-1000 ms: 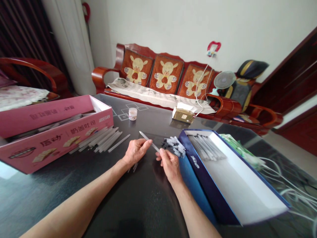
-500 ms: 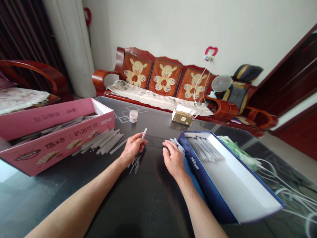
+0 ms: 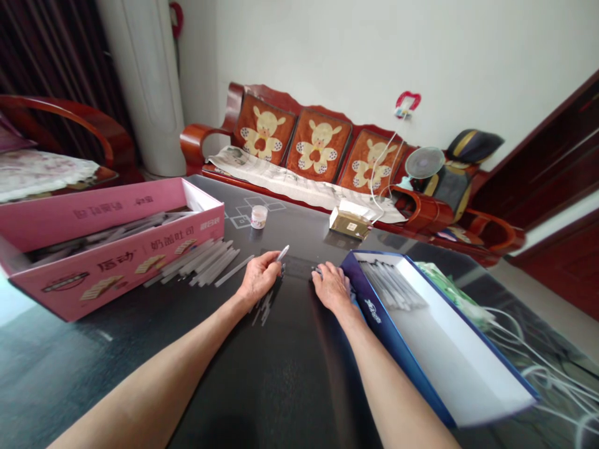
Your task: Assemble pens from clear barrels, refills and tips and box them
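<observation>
- Head view, looking down a dark tabletop [image 3: 281, 374] in a living room:
- A person's left hand [image 3: 257, 279] grips a slim pen-like stick [image 3: 281, 254], thumb and curled fingers pinching it, white tip angled up and away.
- The right hand [image 3: 332, 288] rests low on the table, fingers curled forward and together, just beside the blue box's wall. Black-capped pieces [image 3: 319, 270] barely show beneath the fingertips; whether the hand is pinching any cannot be told.
- Pale slivers [image 3: 262, 310] sit below the left hand, too blurred to identify.
- To the left, a pink printed carton [image 3: 112, 265] holds a bundle of long sticks. Loose translucent sticks [image 3: 203, 263] lie in a heap just beside it, near the left hand.
- To the right, an open blue-and-white box [image 3: 397, 340] holds more translucent sticks [image 3: 390, 285]. A green bag [image 3: 449, 291] and white cables [image 3: 528, 355] lie beyond it.
- Farther along the table stand a small lidded jar [image 3: 259, 216] and a small tan carton [image 3: 350, 223].
- Behind, a red wooden sofa [image 3: 318, 140] with bear-patterned cushions carries spread newspaper [image 3: 299, 184]; a small fan [image 3: 424, 163] stands at its far end.
</observation>
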Action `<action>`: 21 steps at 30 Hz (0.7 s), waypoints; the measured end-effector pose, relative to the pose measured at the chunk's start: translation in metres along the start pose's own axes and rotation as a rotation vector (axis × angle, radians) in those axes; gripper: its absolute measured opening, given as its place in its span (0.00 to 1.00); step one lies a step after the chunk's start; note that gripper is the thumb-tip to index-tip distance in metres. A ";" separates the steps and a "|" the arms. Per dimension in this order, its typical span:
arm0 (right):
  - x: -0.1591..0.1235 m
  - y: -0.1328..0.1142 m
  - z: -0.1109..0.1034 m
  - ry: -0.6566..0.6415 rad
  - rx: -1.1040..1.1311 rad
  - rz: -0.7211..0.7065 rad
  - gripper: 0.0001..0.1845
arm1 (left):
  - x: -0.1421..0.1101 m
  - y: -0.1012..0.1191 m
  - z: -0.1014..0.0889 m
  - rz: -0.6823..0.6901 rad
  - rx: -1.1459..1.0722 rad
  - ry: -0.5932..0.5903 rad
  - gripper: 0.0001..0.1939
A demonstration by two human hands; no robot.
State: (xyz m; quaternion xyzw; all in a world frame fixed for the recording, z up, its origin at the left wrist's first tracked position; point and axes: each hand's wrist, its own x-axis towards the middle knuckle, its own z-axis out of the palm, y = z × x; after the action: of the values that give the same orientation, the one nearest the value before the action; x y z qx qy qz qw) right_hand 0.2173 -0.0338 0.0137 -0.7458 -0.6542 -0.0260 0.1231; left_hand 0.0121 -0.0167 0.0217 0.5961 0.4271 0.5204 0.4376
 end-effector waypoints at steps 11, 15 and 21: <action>-0.039 -0.024 0.006 0.117 0.025 -0.163 0.22 | 0.003 -0.009 0.001 -0.001 0.023 0.025 0.18; -0.042 -0.034 0.003 0.096 0.088 -0.262 0.21 | 0.002 -0.009 0.001 0.000 0.041 0.025 0.17; -0.039 -0.026 -0.014 0.243 0.274 -0.372 0.17 | -0.001 -0.007 0.002 0.069 0.082 0.008 0.18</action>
State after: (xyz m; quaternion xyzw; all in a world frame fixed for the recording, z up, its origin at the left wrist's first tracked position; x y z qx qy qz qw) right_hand 0.1881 -0.0715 0.0236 -0.5806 -0.7578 -0.0487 0.2939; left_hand 0.0138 -0.0162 0.0143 0.6258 0.4289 0.5197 0.3929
